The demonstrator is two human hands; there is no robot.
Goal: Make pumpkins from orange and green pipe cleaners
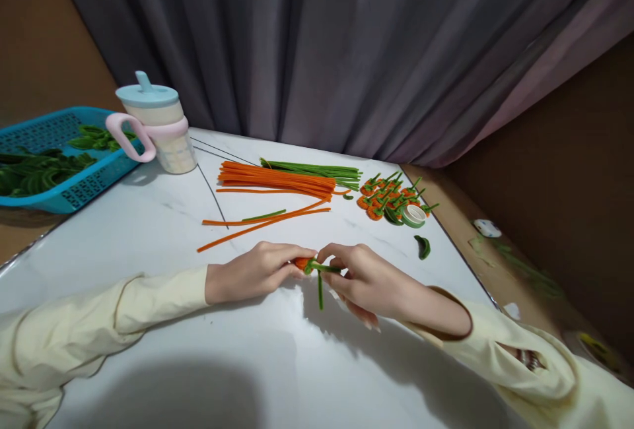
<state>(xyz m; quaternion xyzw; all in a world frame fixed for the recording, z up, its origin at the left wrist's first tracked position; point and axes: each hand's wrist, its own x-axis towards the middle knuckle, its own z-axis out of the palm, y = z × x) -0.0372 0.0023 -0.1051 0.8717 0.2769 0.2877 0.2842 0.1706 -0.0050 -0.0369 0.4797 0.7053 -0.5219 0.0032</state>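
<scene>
piece: small orange-and-green pipe-cleaner carrot point(308, 264), centre of frame, just above the white table point(148, 231).
left hand point(255, 272): fingertips pinch the orange end; I read it as a firm grasp.
right hand point(364, 277): thumb + forefinger closed on the green stem, whose tail hangs down btwn the hands.
handling: I judge it v. light, fuzzy, wire core, so it bends and keeps shape; not slippery, not fragile, but kinks easily.
where to hold: close to the wrap, both sides.
vs grip: piece sits btwn both pinches, touching both.
nearby: loose orange stems point(277, 181), upper centre; finished carrots point(389, 195), right of those.
</scene>
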